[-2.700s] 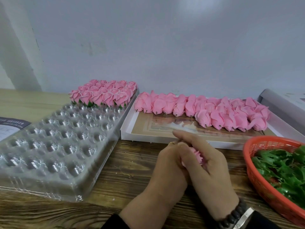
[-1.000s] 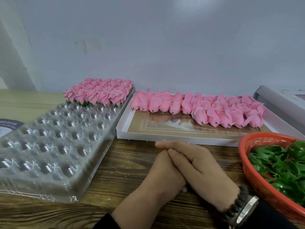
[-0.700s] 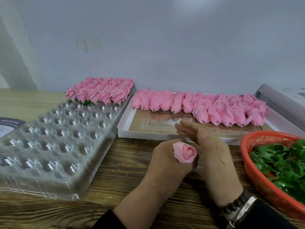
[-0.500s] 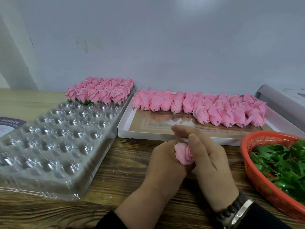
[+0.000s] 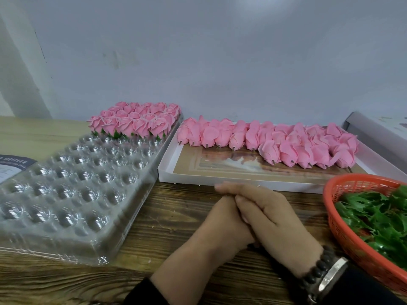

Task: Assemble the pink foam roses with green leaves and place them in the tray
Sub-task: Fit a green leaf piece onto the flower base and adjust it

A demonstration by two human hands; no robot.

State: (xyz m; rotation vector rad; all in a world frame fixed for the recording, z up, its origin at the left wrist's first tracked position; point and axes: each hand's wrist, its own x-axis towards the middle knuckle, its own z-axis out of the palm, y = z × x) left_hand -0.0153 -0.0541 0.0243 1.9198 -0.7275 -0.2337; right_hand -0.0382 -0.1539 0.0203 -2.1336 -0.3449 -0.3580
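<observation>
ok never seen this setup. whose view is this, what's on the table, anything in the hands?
There is no robot: a camera on a person's head looks down at their two bare hands. The right hand lies over the left hand, pressed together on the wooden table. Whether they enclose anything cannot be seen now. On the left is a clear plastic tray of cups, with finished pink roses filling its far rows. Straight ahead, a white flat box holds bare rose heads. On the right, an orange basket holds green leaves.
</observation>
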